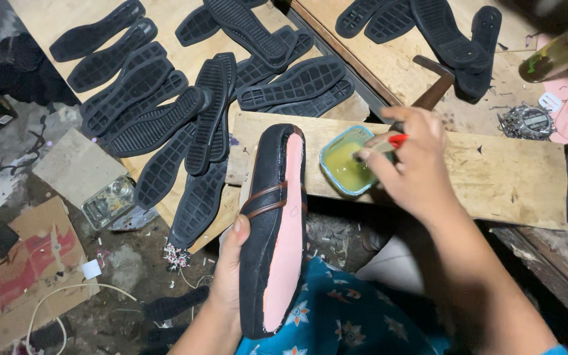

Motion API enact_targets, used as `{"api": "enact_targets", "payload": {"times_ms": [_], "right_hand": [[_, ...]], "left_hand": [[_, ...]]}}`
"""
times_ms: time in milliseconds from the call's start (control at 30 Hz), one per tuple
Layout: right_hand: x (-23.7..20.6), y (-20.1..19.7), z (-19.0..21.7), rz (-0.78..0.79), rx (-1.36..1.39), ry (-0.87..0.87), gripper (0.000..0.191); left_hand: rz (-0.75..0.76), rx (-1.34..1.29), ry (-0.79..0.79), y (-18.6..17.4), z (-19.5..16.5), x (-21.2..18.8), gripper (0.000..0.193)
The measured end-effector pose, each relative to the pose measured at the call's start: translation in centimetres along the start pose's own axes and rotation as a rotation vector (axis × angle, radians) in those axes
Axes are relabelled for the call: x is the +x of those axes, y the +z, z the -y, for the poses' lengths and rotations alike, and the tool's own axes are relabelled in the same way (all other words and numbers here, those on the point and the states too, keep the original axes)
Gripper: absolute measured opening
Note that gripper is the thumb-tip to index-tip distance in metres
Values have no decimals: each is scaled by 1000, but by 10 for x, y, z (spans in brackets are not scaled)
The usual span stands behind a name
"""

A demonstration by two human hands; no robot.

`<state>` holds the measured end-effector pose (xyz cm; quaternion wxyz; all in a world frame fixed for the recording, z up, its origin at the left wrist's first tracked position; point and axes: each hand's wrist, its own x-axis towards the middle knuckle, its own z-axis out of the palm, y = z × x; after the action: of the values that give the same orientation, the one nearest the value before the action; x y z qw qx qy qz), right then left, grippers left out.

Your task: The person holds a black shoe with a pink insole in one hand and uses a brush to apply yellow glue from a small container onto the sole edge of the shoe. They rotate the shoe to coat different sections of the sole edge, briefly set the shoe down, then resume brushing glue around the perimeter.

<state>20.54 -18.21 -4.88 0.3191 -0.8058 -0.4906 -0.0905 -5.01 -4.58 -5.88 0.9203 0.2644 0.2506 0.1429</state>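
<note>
The left hand is nearest, its fingers clamped around a black shoe upper held bottom-up, the pink insole showing. The right hand has its fingers pinched together on a brush, dipped in a small tub of yellowish glue on the counter. Probably best: take little glue, wipe the brush on the tub rim, keep the shoe steady. Black soles lie behind.

glue bowl on the plank, right of the shoe; soles behind-left
</note>
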Motion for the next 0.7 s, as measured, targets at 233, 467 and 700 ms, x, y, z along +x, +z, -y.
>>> {"api": "enact_targets", "payload": {"times_ms": [233,467,700], "right_hand": [[-42,-20,10,152,446,493,15],[-70,-10,53,-194,1110,452,22],[-75,-5,63,-143,731,223,17]], "left_hand": [[46,-33,-12,4,-2,10,62],[80,94,51,27,3,11,63],[127,183,132,39,-3,9,77]]}}
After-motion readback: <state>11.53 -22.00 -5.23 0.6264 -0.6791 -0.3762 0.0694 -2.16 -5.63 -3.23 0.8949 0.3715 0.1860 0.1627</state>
